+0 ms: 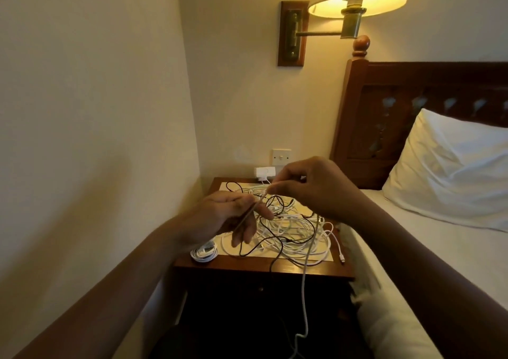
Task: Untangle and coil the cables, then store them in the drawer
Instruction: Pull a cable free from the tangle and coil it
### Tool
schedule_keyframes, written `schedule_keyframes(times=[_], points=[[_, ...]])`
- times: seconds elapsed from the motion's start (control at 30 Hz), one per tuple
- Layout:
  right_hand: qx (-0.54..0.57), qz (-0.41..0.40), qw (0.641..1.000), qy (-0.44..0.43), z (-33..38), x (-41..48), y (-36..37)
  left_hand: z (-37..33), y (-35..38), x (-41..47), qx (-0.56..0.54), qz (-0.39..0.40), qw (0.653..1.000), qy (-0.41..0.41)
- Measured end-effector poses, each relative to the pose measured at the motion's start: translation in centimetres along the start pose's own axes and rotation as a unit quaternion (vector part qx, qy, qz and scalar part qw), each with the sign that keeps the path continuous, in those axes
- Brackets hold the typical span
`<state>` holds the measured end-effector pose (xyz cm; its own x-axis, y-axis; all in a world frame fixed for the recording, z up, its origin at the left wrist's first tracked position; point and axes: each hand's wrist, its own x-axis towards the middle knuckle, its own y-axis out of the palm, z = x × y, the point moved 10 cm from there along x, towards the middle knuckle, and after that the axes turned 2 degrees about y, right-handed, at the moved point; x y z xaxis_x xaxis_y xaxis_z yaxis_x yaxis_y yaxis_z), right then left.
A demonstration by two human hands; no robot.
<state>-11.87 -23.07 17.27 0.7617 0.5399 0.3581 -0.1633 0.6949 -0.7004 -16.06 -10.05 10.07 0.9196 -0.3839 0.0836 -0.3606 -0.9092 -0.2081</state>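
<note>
We find the right hand (310,188) pinching a white cable (303,281) at the fingertips. The left hand (233,215) grips the same cable a short way along, fingers curled, with a taut run between the two. Both hands are held above the nightstand (247,266).

From the right hand the cable drops past the front edge toward the floor, where its end leaves view. The tangle (291,229) of white and black cables lies on the nightstand top beneath the hands. One coiled cable (204,252) sits at the front left corner, near the edge.

Risks, in our judgement:
- The hanging length may be threaded through the tangle, so a firm pull could tighten a knot or drag the pile over the edge.
- A sweep of the left arm could knock the coil off.

The drawer is in shadow; we cannot tell its state.
</note>
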Motion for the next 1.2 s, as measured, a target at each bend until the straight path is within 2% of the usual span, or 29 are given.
schedule_keyframes(times=[0.07,0.17,0.27,0.33,0.4,0.47,0.53,0.57,0.63,0.7,0.8,0.9,1.03,1.1,1.2], points=[[0.09,-0.006,0.996,0.02,-2.0,-0.1,0.9,-0.8,-0.2,-0.4,-0.055,0.008,0.998,0.016],[0.199,-0.004,0.978,0.07,-5.4,-1.4,3.9,-2.2,-2.0,-0.2,-0.187,-0.026,0.98,0.061],[0.168,0.073,0.977,0.104,-5.9,-3.8,8.6,-3.2,-3.4,0.5,-0.291,-0.082,0.949,0.094],[0.102,0.146,0.981,0.081,-3.9,-5.6,11.0,-3.2,-3.1,1.2,-0.311,-0.118,0.938,0.102],[0.045,0.191,0.979,0.047,-1.2,-6.4,11.6,-2.4,-2.8,1.7,-0.238,-0.16,0.953,0.103],[-0.011,0.188,0.982,0.025,0.7,-6.0,10.1,-1.6,-2.3,1.9,-0.055,-0.174,0.979,0.094],[-0.054,0.14,0.989,0.007,1.5,-4.4,6.9,-0.6,-1.1,2.0,0.097,-0.115,0.986,0.066],[-0.07,0.111,0.991,0.0,1.5,-3.5,5.1,-0.1,-0.5,2.0,0.123,-0.074,0.989,0.046],[-0.074,0.063,0.995,0.013,-0.4,-1.6,2.0,0.8,0.1,1.5,0.113,-0.011,0.994,-0.005],[-0.046,0.051,0.997,0.035,-3.6,-0.4,0.3,1.5,-0.2,0.3,0.083,0.035,0.995,-0.048],[0.019,0.045,0.997,0.06,-8.1,-0.3,-0.2,1.4,-1.8,-1.6,0.02,0.077,0.996,-0.051],[0.048,0.058,0.993,0.087,-11.8,-1.7,1.6,0.0,-6.9,-2.1,-0.106,-0.042,0.993,0.014],[-0.037,0.068,0.989,0.123,-15.7,-4.1,4.7,0.5,-13.4,-2.7,-0.286,-0.211,0.933,0.063],[-0.104,0.12,0.981,0.112,-16.2,-6.0,7.8,1.4,-14.0,-2.4,-0.33,-0.248,0.908,0.074],[-0.173,0.191,0.962,0.093,-17.5,-9.3,12.2,1.3,-13.5,-1.5,-0.358,-0.262,0.891,0.099]])
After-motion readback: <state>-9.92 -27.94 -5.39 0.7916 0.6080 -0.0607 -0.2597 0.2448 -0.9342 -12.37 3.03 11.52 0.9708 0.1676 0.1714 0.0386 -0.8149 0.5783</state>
